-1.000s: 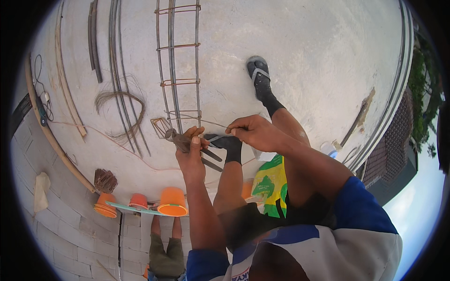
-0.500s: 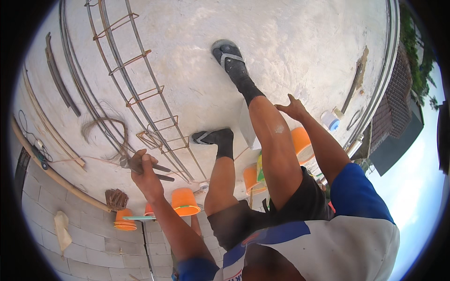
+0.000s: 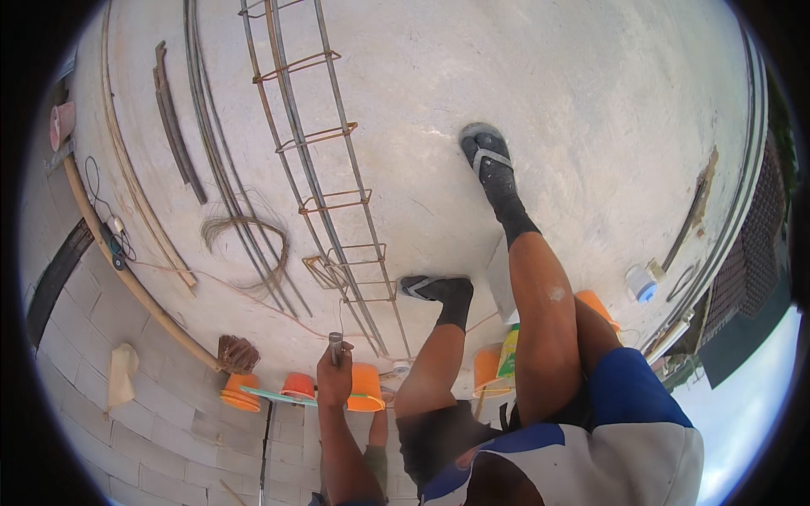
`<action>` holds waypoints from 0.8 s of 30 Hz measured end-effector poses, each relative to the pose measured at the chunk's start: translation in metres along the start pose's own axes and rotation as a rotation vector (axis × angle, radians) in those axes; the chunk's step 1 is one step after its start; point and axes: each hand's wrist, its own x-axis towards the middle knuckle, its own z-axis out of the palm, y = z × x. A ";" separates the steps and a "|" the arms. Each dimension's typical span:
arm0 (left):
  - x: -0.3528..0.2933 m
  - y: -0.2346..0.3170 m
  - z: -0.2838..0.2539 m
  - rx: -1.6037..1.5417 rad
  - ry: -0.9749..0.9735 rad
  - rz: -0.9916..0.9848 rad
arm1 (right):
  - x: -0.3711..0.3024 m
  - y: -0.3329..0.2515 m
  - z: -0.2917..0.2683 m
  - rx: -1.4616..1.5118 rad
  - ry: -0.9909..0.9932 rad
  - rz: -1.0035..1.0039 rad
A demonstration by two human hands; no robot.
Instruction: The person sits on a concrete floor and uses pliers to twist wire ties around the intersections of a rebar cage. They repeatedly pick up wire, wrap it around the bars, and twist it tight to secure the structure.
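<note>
My left hand (image 3: 334,384) is raised at the lower middle, its fingers wrapped round pincers (image 3: 336,339) whose metal head points up. A thin pale strand shows just above the head; I cannot tell whether it touches. Beyond the hand lies a long rebar cage (image 3: 314,190) with rusty square stirrups tied across its bars. One tilted stirrup (image 3: 319,273) sits at its left side, near the closer end. My right arm (image 3: 597,331) passes behind my bent right leg, which hides the right hand. A loose coil of tie wire (image 3: 283,253) lies left of the cage.
Straight bars (image 3: 211,126) and dark strips (image 3: 173,126) lie on the concrete floor at left. Orange buckets (image 3: 364,384), a red bucket (image 3: 298,385) and a bundle of rusty stirrups (image 3: 238,354) stand near the block wall (image 3: 160,413). Another person's leg (image 3: 378,430) shows behind my left arm.
My left hand, holding the pincers, has drawn back from beside the wire coil toward my body and turned upright. My right hand has gone from open beside the knee to behind the leg. The view has shifted.
</note>
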 end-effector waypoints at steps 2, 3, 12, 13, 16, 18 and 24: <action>-0.024 -0.015 0.002 0.010 0.033 -0.041 | -0.022 0.005 -0.012 -0.047 0.004 -0.015; -0.033 -0.025 0.002 0.006 0.024 -0.069 | -0.036 0.011 -0.018 -0.064 0.018 -0.011; -0.145 -0.024 -0.041 -0.104 0.033 -0.190 | -0.254 0.108 -0.083 -0.045 0.253 0.127; -0.155 -0.029 -0.047 -0.170 0.011 -0.189 | -0.286 0.113 -0.092 -0.049 0.245 0.155; -0.199 0.003 -0.066 -0.459 -0.038 -0.161 | -0.343 0.151 -0.111 -0.052 0.273 0.197; -0.220 0.023 -0.071 -0.514 -0.028 -0.218 | -0.370 0.157 -0.139 -0.012 0.256 0.218; -0.253 0.038 -0.072 -0.188 0.020 -0.173 | -0.438 0.141 -0.234 0.029 0.339 0.097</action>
